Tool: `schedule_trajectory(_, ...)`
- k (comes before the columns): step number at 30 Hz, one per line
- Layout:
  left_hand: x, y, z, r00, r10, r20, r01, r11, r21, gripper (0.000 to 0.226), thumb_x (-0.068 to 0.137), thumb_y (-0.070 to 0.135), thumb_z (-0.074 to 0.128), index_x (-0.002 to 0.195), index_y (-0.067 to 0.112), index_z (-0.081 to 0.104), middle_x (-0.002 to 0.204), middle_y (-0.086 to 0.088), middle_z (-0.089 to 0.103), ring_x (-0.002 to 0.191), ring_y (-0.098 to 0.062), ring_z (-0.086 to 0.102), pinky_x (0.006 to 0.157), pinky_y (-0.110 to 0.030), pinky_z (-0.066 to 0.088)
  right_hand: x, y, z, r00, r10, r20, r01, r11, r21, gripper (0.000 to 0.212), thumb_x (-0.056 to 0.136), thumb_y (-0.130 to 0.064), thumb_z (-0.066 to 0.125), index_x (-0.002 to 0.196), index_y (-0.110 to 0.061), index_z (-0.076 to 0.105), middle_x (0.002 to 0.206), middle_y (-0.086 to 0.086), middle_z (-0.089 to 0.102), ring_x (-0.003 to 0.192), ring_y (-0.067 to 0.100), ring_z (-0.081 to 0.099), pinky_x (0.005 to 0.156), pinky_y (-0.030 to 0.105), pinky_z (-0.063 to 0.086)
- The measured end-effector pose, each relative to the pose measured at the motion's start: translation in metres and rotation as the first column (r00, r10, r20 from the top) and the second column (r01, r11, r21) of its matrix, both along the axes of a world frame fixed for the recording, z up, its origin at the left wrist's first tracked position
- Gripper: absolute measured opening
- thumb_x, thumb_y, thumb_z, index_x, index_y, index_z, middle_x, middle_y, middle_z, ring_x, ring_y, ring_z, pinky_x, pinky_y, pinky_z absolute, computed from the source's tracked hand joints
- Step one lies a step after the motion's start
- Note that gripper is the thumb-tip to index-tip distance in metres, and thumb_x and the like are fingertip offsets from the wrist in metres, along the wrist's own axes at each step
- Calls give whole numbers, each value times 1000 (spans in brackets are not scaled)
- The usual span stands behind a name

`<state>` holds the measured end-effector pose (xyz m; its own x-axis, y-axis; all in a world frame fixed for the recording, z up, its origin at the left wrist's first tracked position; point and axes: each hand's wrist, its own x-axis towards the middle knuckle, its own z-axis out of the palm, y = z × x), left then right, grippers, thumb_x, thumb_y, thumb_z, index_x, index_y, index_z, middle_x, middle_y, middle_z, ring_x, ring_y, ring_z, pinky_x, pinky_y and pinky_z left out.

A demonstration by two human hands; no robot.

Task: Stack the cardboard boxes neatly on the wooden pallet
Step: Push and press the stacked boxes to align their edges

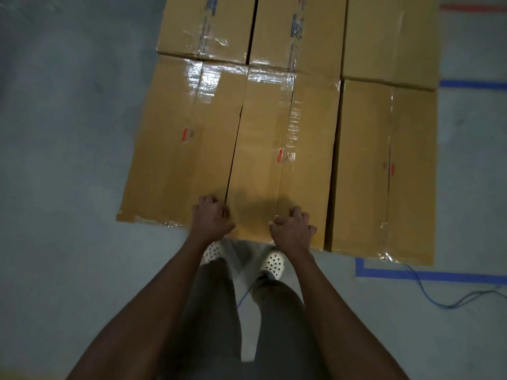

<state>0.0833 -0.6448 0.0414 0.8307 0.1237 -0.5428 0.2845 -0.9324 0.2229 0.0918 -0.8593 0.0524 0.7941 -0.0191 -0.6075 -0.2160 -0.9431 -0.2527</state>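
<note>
The left grip (211,218) and the right grip (293,229) both sit on the near edge of the middle brown cardboard box (285,149), the one in the near row taped along its centre seam. Each grip is closed on that box. The fingers are curled down, with their tips pressing on the top face and the heel of the hand over the near rim. The thumbs' hold below the rim cannot be made out. The left grip lies at the box's left corner, touching the dark gap beside the left brown cardboard box (181,149). The right grip is on the other side of the centre tape seam, short of the right brown cardboard box (384,171).

Beyond both grips, the three boxes of the far row (299,31) butt against the near row. All the tops look about level.

Below the grips stand white perforated clogs (274,263) and dark grey trousers (279,325) on the grey concrete floor (68,133). To the right of the right grip, blue tape lines (439,275) mark the floor and a thin blue cable (428,294) trails across it.
</note>
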Motion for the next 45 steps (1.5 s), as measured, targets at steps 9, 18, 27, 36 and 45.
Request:
schedule_trajectory(9, 181, -19, -61, 926, -26, 377, 45, 998, -42, 57, 98, 45, 51, 144, 12, 46, 158, -18, 32, 147, -35, 26, 117, -50, 23, 12, 22, -43, 861, -182, 474, 165, 983, 77, 23, 85, -26, 77, 105, -14, 75, 130, 3, 64, 128, 28, 51, 101, 59, 39)
schedule_trajectory(18, 261, 7, -111, 863, -118, 491, 75, 991, 106, 64, 107, 41, 20, 162, 11, 10, 171, -8, 2, 157, -26, -1, 126, -50, 0, 148, 64, -84, 750, -209, 628, 168, 978, 125, 34, 96, -41, 61, 129, -31, 65, 154, -3, 46, 146, 22, 33, 108, 47, 26)
schedule_trajectory(27, 259, 1, -103, 884, -131, 448, 73, 987, 146, 61, 107, 36, 28, 162, 15, 12, 171, -9, 5, 157, -31, 0, 124, -57, 4, 217, 57, -78, 848, -156, 506, 130, 988, 86, 46, 97, -48, 53, 141, -35, 53, 160, -8, 36, 151, 17, 23, 113, 51, 17)
schedule_trajectory(36, 218, -151, -59, 809, -215, 547, 271, 962, -22, 64, 98, 28, 40, 159, 12, 30, 169, -9, 16, 157, -32, 5, 126, -53, 6, 196, -87, -78, 695, -365, 619, 429, 902, 49, 43, 98, -45, 57, 137, -28, 59, 157, -3, 42, 149, 20, 30, 111, 45, 19)
schedule_trajectory(45, 175, -272, -83, 880, -330, 341, 370, 927, -57, 68, 105, 44, 34, 163, 18, 11, 171, 0, -2, 157, -26, -6, 124, -58, 3, 175, -257, -71, 686, -534, 495, 694, 684, -225, 68, 90, -70, 46, 149, -37, 37, 163, 6, 24, 149, 35, 21, 108, 66, 20)
